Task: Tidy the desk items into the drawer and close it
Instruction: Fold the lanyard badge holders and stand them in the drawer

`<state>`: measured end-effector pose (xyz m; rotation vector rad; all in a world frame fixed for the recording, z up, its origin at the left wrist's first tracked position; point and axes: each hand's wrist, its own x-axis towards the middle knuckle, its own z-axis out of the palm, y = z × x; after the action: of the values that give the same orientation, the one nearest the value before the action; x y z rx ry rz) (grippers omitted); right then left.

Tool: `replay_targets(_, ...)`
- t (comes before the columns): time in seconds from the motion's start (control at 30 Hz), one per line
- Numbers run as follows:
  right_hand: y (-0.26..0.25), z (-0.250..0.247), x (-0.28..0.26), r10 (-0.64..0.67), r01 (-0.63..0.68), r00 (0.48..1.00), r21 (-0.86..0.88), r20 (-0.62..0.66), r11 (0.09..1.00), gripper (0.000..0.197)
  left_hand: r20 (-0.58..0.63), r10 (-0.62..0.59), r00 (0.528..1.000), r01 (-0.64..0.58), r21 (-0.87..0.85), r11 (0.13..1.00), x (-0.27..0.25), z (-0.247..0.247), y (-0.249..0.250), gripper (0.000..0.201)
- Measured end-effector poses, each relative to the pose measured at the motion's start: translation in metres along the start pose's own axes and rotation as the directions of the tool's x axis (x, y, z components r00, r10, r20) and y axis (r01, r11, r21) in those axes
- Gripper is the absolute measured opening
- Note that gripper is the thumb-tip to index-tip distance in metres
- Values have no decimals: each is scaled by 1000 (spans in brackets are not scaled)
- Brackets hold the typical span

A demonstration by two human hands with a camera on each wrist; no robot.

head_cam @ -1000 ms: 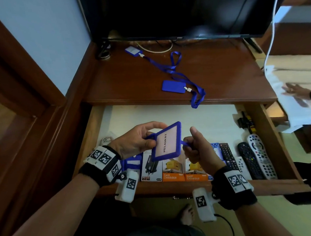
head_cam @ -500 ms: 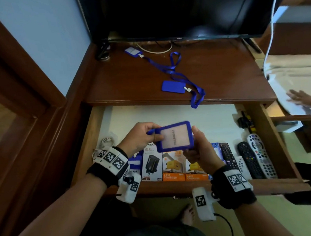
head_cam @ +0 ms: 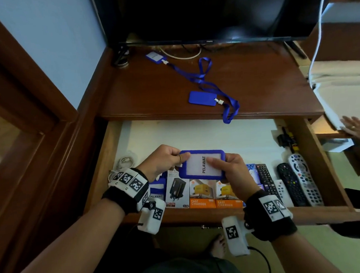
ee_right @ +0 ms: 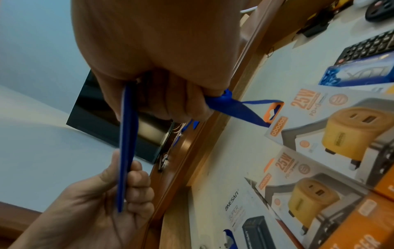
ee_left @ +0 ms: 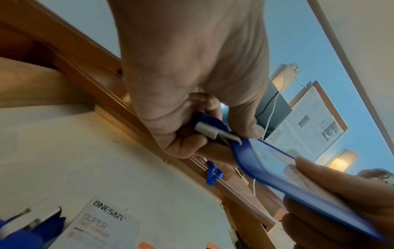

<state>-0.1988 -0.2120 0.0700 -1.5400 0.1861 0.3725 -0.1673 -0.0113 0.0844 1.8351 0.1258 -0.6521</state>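
1. Dark wood desk (head_cam: 143, 92) under a black screen (head_cam: 210, 13), its drawer (head_cam: 221, 216) pulled wide open; both hands held one blue badge (head_cam: 201, 165) level over the front row of charger boxes (head_cam: 201, 194).
2. Left hand (head_cam: 165, 160) pinched the clip end between thumb and curled fingers; right hand (head_cam: 232, 171) clamped the other edge, thumb on the card face, with the lanyard (ee_right: 234, 107) bunched in its fist.
3. A loop of that lanyard hung loose; I judged it could drape over the drawer's front edge and jam when shut.
4. Two more badges (head_cam: 202, 97) lay on the desk, one strap dangling over its front edge into the drawer, likely to snag too.
5. Dropped flat, the badge might perch on the boxes and foul the desk edge.
6. How much strap the right fist hid, I couldn't tell. Remotes (head_cam: 290, 183) filled the right front corner; the far right corner's black-and-yellow thing was unclear.
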Motion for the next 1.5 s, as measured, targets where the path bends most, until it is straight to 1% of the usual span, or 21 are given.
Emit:
replay_targets(0.07, 2, 2, 0, -3, 3, 1000, 11, -13, 1000, 11, 26, -15, 1000, 15, -4, 1000, -1, -1, -1, 24)
replay_targets(0.2, 4, 3, 0, -21, 21, 1000, 25, -23, 999, 9, 75, -17, 997, 14, 43, 999, -5, -2, -2, 19)
replay_targets(0.33, 9, 4, 0, -55, 55, 998, -27, -13, 998, 12, 38, -19, 999, 15, 106, 994, -4, -6, 0, 14)
replay_targets(0.4, 11, 5, -1, -78, 79, 997, -73, 9, 994, 21, 4, -16, 1000, 15, 100, 995, -2, -10, 3, 10)
replay_targets(0.43, 10, 6, -2, -74, 75, 997, -59, 19, 995, 26, -16, -9, 1000, 11, 84, 996, -2, -12, 4, 8)
replay_targets(0.5, 10, 6, -4, -74, 75, 996, -21, 42, 997, 36, -78, -2, 997, 4, 25, 1000, 1, -15, 6, 8)
replay_targets(0.57, 13, 4, -3, -102, 103, 994, -37, 42, 994, 46, -156, -15, 988, 3, -72, 997, 6, -15, 5, 12)
replay_targets(0.6, 14, 2, -2, -119, 121, 992, -56, 44, 991, 46, -198, -27, 980, 0, -135, 991, 9, -14, 4, 14)
replay_targets(0.67, 16, -1, 0, -146, 152, 987, -94, 71, 984, 37, -275, -47, 960, -20, -235, 972, 16, -9, 3, 9)
replay_targets(0.73, 15, -2, 1, -142, 157, 984, -156, 103, 975, 25, -341, -52, 939, -44, -267, 963, 22, 0, 2, 5)
replay_targets(0.8, 15, -2, 1, -132, 158, 981, -196, 142, 968, 16, -412, -37, 911, -73, -248, 966, 29, 9, 1, 6)
replay_targets(0.87, 16, -3, 3, -134, 175, 977, -264, 166, 949, 13, -482, 10, 876, -102, -166, 981, 35, 17, -1, 10)
replay_targets(0.93, 16, -4, 6, -150, 206, 973, -382, 173, 901, 11, -523, 94, 847, -113, -5, 994, 39, 24, -3, 14)
replay_targets(0.97, 15, -5, 6, -165, 228, 970, -435, 177, 871, 10, -521, 142, 842, -112, 90, 990, 39, 27, -4, 17)
replay_targets(1.07, 15, -9, 9, -232, 291, 957, -559, 176, 776, 9, -454, 243, 857, -88, 335, 938, 40, 34, -8, 23)
replay_targets(1.13, 14, -12, 11, -259, 306, 951, -629, 168, 714, 8, -354, 271, 895, -75, 480, 874, 41, 36, -10, 23)
replay_targets(1.2, 14, -16, 13, -275, 323, 944, -667, 179, 672, 5, -227, 263, 938, -79, 600, 796, 41, 35, -11, 24)
replay_targets(1.3, 16, -21, 17, -279, 344, 937, -687, 210, 640, 7, -75, 183, 980, -76, 714, 696, 37, 33, -5, 25)
replay_targets(1.37, 16, -23, 19, -255, 331, 943, -693, 214, 641, 5, 0, 106, 994, -69, 752, 655, 35, 32, -1, 24)
replay_targets(1.43, 16, -26, 23, -236, 317, 948, -692, 214, 648, 5, 64, 19, 998, -61, 756, 652, 35, 32, 1, 23)
replay_targets(1.5, 16, -27, 26, -224, 316, 949, -676, 222, 666, 13, 135, -65, 989, -56, 736, 675, 35, 30, 0, 23)
